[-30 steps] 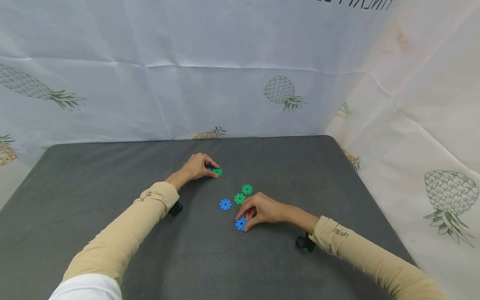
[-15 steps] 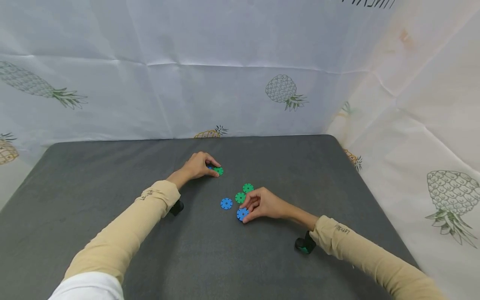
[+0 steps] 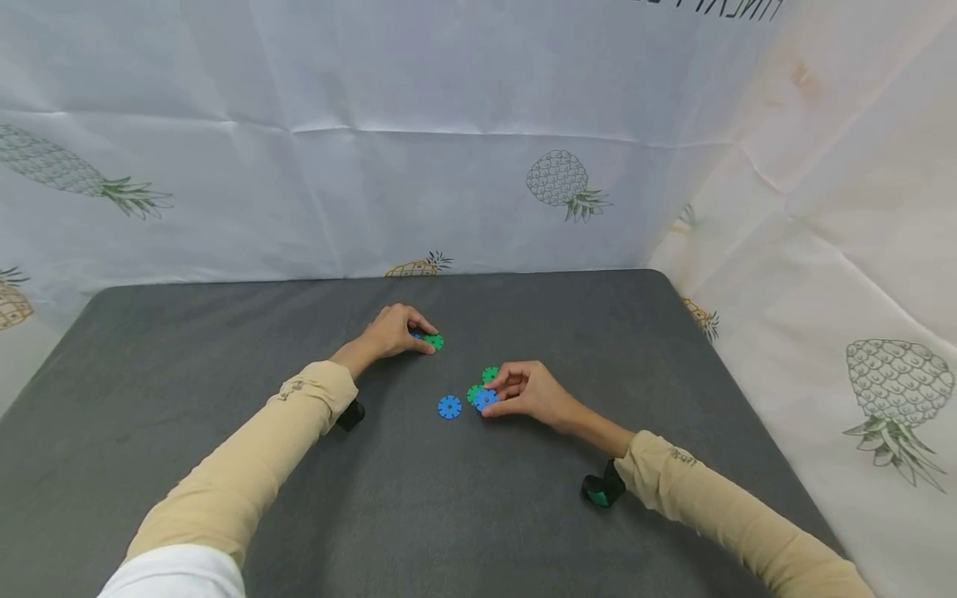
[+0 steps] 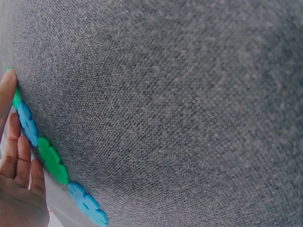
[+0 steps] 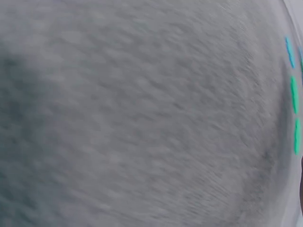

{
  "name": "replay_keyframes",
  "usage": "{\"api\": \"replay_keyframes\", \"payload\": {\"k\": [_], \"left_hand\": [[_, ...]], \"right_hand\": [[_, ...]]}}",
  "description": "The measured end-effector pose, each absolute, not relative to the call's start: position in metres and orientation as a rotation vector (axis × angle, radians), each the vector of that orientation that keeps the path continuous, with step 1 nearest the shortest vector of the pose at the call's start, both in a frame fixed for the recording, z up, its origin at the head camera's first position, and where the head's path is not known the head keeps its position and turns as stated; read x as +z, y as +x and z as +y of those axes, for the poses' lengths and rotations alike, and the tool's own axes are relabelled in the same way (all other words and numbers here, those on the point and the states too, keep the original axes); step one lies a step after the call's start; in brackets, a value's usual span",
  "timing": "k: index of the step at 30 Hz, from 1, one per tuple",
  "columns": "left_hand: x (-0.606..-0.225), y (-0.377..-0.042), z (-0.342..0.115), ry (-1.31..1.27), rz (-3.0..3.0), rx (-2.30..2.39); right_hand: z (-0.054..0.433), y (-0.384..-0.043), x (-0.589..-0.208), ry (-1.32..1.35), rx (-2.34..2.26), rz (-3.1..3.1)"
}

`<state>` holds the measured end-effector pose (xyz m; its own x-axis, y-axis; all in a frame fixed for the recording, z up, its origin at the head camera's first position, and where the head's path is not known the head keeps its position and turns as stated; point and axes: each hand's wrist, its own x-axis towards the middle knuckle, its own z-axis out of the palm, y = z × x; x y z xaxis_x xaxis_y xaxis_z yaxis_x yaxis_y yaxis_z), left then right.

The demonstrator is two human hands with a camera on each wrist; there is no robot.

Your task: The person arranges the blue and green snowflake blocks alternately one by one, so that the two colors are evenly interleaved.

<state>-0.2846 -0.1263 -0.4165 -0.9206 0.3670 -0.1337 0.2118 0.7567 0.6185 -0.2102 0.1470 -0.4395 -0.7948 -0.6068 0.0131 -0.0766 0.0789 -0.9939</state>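
In the head view, my left hand pinches a green notched plastic disc between thumb and fingers at the back of the table. Part of a blue disc shows behind that hand; the left wrist view reveals a row of discs alternating green and blue. My right hand holds a blue notched disc by its edge, over part of a loose green disc. Another green disc lies just beyond, partly covered by the fingers. Left of them lies a loose blue disc.
A dark grey cloth covers the table. Behind it hangs a white curtain printed with pineapples, which also continues down the right side. A black strap device hangs under the right wrist.
The right hand has moved away from the person with its blue disc, from in front of the loose discs to over a green one. The left hand stays in place.
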Motion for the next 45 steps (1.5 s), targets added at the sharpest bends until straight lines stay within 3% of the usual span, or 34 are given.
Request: {"api": "replay_keyframes", "payload": {"k": [15, 30, 45], "left_hand": [[-0.414, -0.283, -0.125, 0.408, 2.704, 0.917], [-0.414, -0.285, -0.125, 0.395, 2.700, 0.909], [-0.412, -0.286, -0.123, 0.353, 2.700, 0.896]], "right_hand": [[0.158, -0.248, -0.436, -0.504, -1.778, 2.046], [0.131, -0.285, -0.437, -0.425, -1.665, 2.092], [0.106, -0.300, -0.439, -0.418, -1.638, 2.143]]}}
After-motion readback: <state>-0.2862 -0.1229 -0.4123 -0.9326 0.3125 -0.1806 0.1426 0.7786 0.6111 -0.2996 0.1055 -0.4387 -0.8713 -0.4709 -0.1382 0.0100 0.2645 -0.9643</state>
